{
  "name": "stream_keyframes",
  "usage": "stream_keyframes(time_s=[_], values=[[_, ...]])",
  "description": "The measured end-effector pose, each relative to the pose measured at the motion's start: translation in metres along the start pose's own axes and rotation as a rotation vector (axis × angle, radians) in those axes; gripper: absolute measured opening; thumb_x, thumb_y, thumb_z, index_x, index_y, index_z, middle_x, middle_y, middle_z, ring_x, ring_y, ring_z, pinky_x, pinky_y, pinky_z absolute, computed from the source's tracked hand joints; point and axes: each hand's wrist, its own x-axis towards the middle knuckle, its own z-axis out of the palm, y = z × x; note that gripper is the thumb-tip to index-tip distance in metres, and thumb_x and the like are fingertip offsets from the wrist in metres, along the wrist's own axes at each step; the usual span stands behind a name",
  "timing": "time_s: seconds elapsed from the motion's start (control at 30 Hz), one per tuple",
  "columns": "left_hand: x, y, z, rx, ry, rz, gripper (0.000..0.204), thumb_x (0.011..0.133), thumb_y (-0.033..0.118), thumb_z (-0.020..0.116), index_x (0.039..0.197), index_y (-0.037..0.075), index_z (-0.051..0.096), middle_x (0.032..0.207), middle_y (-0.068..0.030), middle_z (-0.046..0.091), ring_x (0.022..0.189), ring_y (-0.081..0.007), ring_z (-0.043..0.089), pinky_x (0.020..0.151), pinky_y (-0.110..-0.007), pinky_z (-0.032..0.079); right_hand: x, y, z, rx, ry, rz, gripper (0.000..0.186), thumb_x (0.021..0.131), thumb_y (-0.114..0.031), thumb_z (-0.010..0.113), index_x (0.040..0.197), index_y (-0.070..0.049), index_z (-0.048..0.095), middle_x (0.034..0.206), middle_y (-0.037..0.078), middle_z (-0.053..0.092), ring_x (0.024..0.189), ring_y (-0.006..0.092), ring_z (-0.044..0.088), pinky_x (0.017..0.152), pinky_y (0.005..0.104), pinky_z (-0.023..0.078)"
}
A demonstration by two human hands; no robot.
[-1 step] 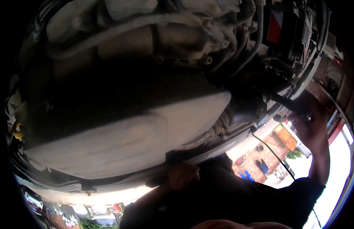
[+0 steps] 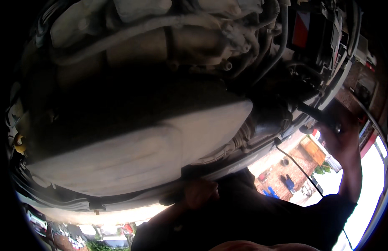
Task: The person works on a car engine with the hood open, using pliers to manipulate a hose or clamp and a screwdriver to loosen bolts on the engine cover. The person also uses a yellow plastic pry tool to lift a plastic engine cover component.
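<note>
My right hand (image 2: 344,136) is at the right, by the front edge of a vehicle's engine bay. Its fingers are wrapped round a dark, stubby, rod-like tool (image 2: 312,111), whose far end points into the shadowed bay; its exact kind is too dark to make out. Low in the middle, my left hand (image 2: 201,192) is close to my body at the bay's front edge, its fingers curled and partly in shadow. Whether anything is in it I cannot see. Between the hands and the engine lies a broad pale cover (image 2: 139,154), with a ribbed dark hose (image 2: 267,127) at its right end.
Pipes and engine parts (image 2: 194,46) fill the upper part of the view. A red-and-black box (image 2: 300,31) sits at the upper right. A thin dark rod (image 2: 298,167) slants down between my arms. Beyond the vehicle lies brick paving (image 2: 277,171) with a wooden piece (image 2: 312,151).
</note>
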Motion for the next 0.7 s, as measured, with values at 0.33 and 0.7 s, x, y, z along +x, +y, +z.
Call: stream_keyframes(time_s=[0.33, 0.7], values=[[0.020, 0.001, -0.005, -0.105, -0.037, 0.016, 0.019, 0.081, 0.005, 0.064, 0.099, -0.002, 0.064, 0.078, -0.0112, 0.065, 0.062, -0.0232, 0.063, 0.051, -0.033, 0.052, 0.001, 0.003, -0.008, -0.094, -0.052, -0.050, 0.029, 0.073, -0.011, 0.085, 0.096, -0.002, 0.069, 0.078, 0.009, 0.066, 0.065, 0.0199, 0.063, 0.057, 0.0314, 0.047], [-0.012, 0.002, 0.003, 0.047, 0.028, -0.028, 0.031, 0.077, 0.008, 0.071, 0.108, 0.006, 0.070, 0.090, -0.0099, 0.069, 0.075, -0.0224, 0.068, 0.063, -0.032, 0.058, 0.002, 0.008, -0.014, -0.135, -0.145, -0.109, 0.032, 0.074, -0.006, 0.082, 0.101, 0.001, 0.065, 0.085, 0.011, 0.066, 0.063, 0.0222, 0.062, 0.056, 0.0331, 0.046]])
